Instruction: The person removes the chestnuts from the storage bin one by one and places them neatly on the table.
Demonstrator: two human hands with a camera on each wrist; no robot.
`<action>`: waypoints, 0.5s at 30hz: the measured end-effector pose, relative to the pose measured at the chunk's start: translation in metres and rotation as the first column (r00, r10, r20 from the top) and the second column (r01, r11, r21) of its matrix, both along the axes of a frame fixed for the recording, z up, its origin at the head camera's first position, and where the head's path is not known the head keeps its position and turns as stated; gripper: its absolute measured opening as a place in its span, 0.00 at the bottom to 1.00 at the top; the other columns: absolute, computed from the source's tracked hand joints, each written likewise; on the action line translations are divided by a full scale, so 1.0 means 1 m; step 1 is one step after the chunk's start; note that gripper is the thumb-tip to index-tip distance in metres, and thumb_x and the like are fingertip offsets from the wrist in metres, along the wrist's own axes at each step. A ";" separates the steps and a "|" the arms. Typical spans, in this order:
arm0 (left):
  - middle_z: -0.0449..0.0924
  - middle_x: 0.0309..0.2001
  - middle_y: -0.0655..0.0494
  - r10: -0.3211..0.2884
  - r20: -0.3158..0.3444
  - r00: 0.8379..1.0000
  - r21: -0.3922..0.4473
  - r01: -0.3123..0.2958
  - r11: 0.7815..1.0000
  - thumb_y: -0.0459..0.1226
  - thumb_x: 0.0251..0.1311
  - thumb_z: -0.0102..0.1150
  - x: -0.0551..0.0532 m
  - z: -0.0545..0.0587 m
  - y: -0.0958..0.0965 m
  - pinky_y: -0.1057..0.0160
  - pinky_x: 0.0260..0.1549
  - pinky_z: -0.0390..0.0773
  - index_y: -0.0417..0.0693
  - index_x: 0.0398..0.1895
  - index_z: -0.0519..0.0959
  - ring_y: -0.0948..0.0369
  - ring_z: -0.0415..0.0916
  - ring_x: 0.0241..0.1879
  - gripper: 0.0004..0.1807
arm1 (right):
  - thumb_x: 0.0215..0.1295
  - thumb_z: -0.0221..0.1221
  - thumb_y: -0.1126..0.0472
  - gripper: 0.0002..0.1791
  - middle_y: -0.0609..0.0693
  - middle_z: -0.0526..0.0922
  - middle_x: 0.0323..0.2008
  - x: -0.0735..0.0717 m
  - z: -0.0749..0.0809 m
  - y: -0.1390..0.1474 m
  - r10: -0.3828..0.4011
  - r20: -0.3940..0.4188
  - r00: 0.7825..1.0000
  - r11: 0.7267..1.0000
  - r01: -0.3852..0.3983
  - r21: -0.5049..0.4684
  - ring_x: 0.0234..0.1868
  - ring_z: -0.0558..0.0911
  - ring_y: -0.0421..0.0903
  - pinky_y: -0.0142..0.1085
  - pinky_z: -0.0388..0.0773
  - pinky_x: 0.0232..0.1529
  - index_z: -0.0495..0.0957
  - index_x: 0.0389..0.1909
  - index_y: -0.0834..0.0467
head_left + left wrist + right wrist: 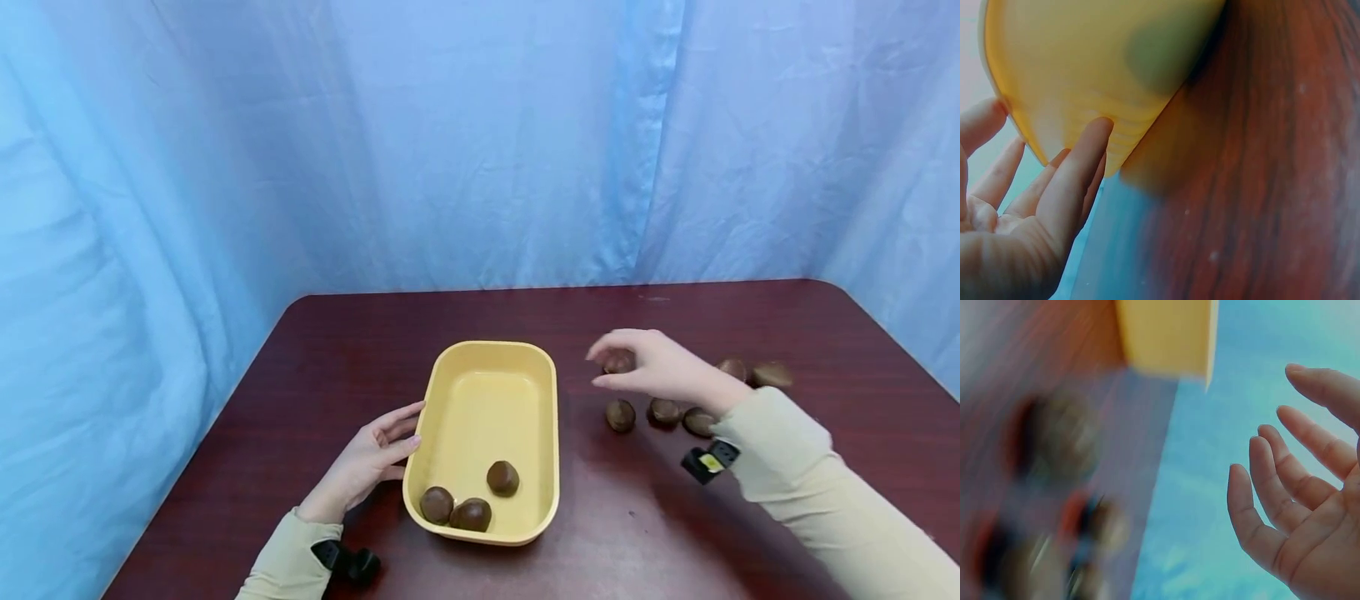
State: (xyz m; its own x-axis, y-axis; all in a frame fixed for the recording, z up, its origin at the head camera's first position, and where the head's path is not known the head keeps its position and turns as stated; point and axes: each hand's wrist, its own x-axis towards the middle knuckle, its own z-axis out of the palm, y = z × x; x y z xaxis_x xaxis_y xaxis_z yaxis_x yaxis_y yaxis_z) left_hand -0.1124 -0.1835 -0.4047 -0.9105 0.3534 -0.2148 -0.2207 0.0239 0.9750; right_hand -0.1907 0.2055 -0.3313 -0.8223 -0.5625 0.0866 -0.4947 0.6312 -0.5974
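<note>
Three chestnuts (502,478) lie in the near end of a yellow rectangular tray (556,433). My left hand (371,454) touches the tray's left side, its fingertips resting against the outer wall and rim, as the left wrist view also shows. To the right of the tray my right hand (652,364) hovers over the table, thumb and fingers spread apart. A chestnut (619,362) shows between them in the head view, but in the right wrist view the hand (1310,494) holds nothing. Several more chestnuts (620,415) lie below and behind that hand, blurred in the right wrist view.
The dark reddish wooden table (360,350) has rounded far corners. Light blue curtains (480,167) hang behind it and along its sides. Two more chestnuts (771,375) lie beyond the right wrist, one partly hidden by the forearm.
</note>
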 end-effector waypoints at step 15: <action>0.56 0.70 0.36 0.010 0.011 1.000 -0.017 -0.010 1.000 0.37 0.66 0.54 -0.001 -0.001 0.002 0.51 0.44 0.81 0.46 0.73 0.54 0.50 0.75 0.55 0.34 | 0.58 0.64 0.57 0.16 0.49 0.82 0.43 0.007 0.020 -0.137 0.350 0.024 0.936 0.936 -0.350 0.021 0.43 0.80 0.44 0.32 0.78 0.43 0.79 0.46 0.57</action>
State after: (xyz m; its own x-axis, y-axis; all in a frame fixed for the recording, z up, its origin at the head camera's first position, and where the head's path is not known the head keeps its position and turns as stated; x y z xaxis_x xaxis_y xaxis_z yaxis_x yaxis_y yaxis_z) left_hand -0.1138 -0.1810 -0.4053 -0.9114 0.3406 -0.2311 -0.2320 0.0385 0.9719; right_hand -0.1835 0.0682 -0.3118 -0.5742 -0.8169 0.0544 -0.6752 0.4349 -0.5957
